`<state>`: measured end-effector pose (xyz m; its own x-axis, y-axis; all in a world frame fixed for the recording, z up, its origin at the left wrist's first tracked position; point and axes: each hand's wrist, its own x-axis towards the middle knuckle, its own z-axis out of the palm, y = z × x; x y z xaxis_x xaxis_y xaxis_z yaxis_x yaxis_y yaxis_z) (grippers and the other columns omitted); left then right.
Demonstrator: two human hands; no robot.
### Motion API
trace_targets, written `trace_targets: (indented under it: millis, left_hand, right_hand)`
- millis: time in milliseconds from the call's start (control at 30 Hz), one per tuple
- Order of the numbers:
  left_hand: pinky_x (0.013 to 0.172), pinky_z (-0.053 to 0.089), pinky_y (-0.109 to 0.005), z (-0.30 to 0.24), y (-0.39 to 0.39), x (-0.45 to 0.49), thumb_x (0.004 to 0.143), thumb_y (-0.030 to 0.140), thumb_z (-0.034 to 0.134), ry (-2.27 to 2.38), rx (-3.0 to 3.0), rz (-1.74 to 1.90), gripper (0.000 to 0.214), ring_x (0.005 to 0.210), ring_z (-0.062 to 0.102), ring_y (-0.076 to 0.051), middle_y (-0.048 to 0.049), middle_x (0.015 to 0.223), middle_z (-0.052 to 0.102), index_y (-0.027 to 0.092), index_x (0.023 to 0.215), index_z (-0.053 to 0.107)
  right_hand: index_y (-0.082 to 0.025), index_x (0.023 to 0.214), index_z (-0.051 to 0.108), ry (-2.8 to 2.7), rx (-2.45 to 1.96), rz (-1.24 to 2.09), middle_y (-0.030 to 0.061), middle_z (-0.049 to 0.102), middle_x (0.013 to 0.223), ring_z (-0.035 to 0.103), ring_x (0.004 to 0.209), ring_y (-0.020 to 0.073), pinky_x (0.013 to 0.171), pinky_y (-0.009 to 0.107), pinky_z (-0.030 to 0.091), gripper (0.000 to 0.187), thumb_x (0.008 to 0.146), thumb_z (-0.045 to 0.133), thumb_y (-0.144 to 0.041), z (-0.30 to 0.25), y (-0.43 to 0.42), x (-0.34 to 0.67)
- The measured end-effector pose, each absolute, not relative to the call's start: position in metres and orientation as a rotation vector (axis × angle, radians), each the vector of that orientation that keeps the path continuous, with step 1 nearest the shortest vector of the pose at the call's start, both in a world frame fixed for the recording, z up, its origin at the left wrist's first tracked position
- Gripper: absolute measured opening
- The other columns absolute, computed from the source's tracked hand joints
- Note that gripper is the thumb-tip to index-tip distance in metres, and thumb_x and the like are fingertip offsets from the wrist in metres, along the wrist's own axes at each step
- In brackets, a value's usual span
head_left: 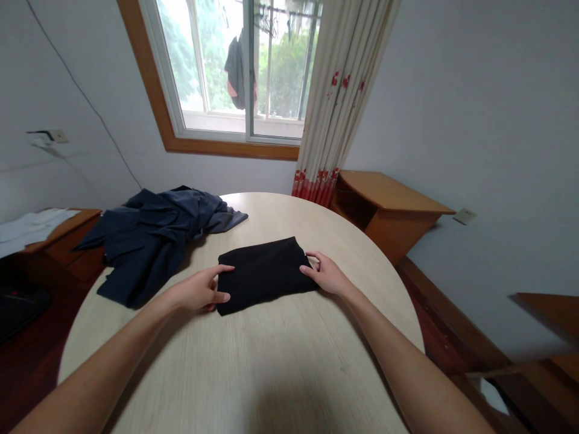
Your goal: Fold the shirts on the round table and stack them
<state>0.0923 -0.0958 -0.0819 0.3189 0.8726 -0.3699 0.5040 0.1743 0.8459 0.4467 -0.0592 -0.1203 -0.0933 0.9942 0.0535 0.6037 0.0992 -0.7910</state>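
Observation:
A piece of black cloth, folded into a flat rectangle, lies in the middle of the round table. At its left end is my left hand, with thumb and index finger on top and the other fingers curled at the edge. My right hand grips the opposite end, thumb on the upper face and fingers round the far corner. Whether the cloth is a garment, and which kind, cannot be made out. Parts of the fingers are hidden at its edges.
A loose heap of dark blue clothes hangs over the left side of the pale round table. Beyond it stand a window and a curtain. Wooden desks flank the table, one at the back right, another at left.

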Motion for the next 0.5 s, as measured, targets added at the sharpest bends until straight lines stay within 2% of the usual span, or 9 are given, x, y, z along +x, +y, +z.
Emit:
trace_targets:
  millis: [133, 267, 367, 500]
  left_hand:
    - [0.044, 0.035, -0.024, -0.084, -0.096, 0.090, 0.063, 0.035, 0.079, 1.370, 1.550, 0.347, 0.097, 0.042, 0.055, -0.017, 0.0095, 0.049, 0.055, 0.017, 0.150, 0.041]
    - [0.047, 0.037, -0.025, -0.092, -0.079, 0.092, 0.066, 0.051, 0.077, 1.504, 1.555, 0.527, 0.106, 0.049, 0.057, -0.017, 0.0069, 0.058, 0.057, 0.014, 0.154, 0.033]
    - [0.051, 0.039, -0.026, -0.103, -0.056, 0.095, 0.069, 0.057, 0.074, 1.606, 1.540, 0.817, 0.098, 0.054, 0.056, -0.017, 0.0050, 0.061, 0.056, 0.010, 0.149, 0.043]
    - [0.055, 0.042, -0.026, -0.109, -0.033, 0.102, 0.064, 0.051, 0.078, 1.552, 1.360, 0.994, 0.072, 0.061, 0.058, -0.016, -0.0013, 0.071, 0.063, 0.008, 0.121, 0.065]
  right_hand:
    - [-0.018, 0.134, 0.060, -1.873, -1.640, 0.765, 0.0030, 0.067, 0.077, 0.063, 0.073, 0.0200, 0.072, 0.034, 0.049, 0.056, 0.082, 0.075, -0.033, -0.114, -0.065, 0.450]
    - [-0.015, 0.144, 0.049, -1.834, -1.673, 0.851, 0.0038, 0.068, 0.081, 0.064, 0.076, 0.0212, 0.072, 0.035, 0.049, 0.070, 0.082, 0.076, -0.034, -0.109, -0.069, 0.447]
    - [-0.016, 0.143, 0.050, -1.681, -1.627, 0.898, 0.0062, 0.070, 0.087, 0.066, 0.081, 0.0226, 0.073, 0.035, 0.052, 0.068, 0.084, 0.074, -0.041, -0.111, -0.066, 0.439]
    - [-0.019, 0.130, 0.057, -1.573, -1.557, 0.949, 0.0067, 0.071, 0.090, 0.068, 0.082, 0.0221, 0.073, 0.034, 0.054, 0.051, 0.084, 0.073, -0.034, -0.117, -0.061, 0.430]
